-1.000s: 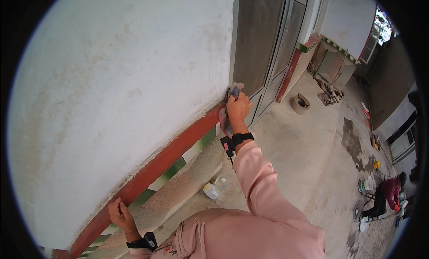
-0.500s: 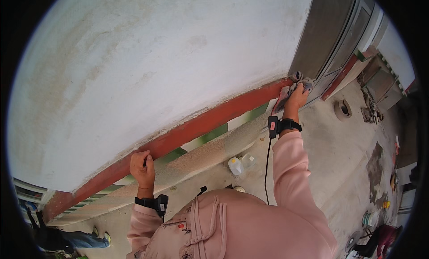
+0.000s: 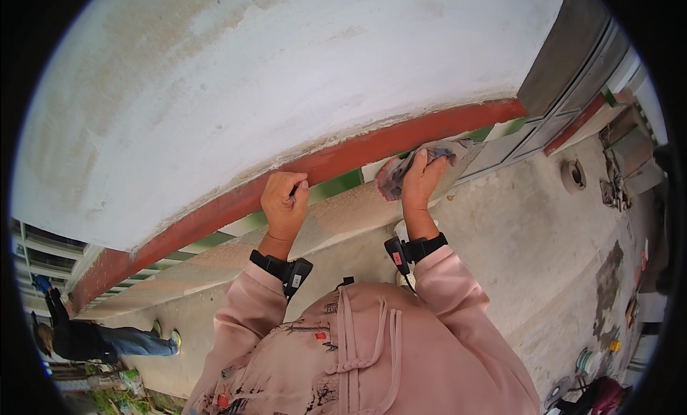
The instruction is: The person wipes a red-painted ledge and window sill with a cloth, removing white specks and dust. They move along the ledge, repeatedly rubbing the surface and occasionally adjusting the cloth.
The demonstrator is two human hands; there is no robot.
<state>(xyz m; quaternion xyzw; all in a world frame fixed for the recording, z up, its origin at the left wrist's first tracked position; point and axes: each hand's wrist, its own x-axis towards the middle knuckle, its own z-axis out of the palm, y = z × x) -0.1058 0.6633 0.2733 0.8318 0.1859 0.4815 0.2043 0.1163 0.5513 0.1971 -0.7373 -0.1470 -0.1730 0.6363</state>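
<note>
My right hand (image 3: 422, 177) is closed on a crumpled grey rag (image 3: 391, 179) with a reddish edge. The rag lies against the green and white band just below the red painted ledge (image 3: 343, 154). Beside that ledge, to the left, my left hand (image 3: 285, 206) is curled in a loose fist, and nothing shows in it. Whether its knuckles touch the ledge, I cannot tell. Both wrists wear black straps with small boxes.
The white wall (image 3: 286, 64) rises beyond the ledge, with a grey door (image 3: 565, 50) at far right. A round clay-coloured ring (image 3: 572, 174) sits on the concrete floor (image 3: 529, 222). At the left a person (image 3: 107, 340) in dark clothes is near a barred window (image 3: 54, 254).
My right hand has drawn the rag leftward along the wall, away from the door. My left hand has shifted right and up along the ledge, still in a fist. The view has shifted too.
</note>
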